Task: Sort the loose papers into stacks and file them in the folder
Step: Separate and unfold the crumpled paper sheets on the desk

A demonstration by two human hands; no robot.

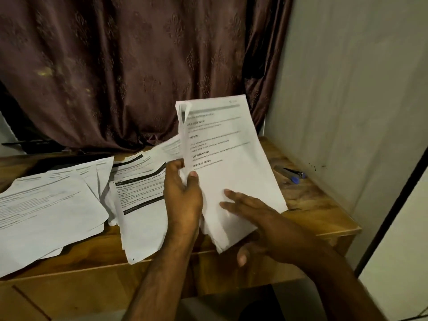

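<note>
Only the head view to go on here, so one pass. I've got a bundle of papers held up off the wooden table, standing nearly on end with its long axis running from about 5 o'clock at the bottom to 11 o'clock at the top, printed side facing me. Left hand has it by the left edge around mid-height, thumb on the front and the other fingers curled behind, so that's a proper pinch. Right hand is flat against the lower front of the top sheet, fingers straight and a bit spread, thumb tucked under the bottom edge; it's pressing, not gripping.

The rest of the loose sheets are fanned out on the table at 9 o'clock from the hands, overlapping messily, and one with black bars sits just beside the left wrist. A pen lies at 2 o'clock near the wall. Can't spot a folder anywhere.

My guess is I'm squaring this bundle up; the bottom edge points down at the table, so tapping it there looks like the obvious next bit
</note>
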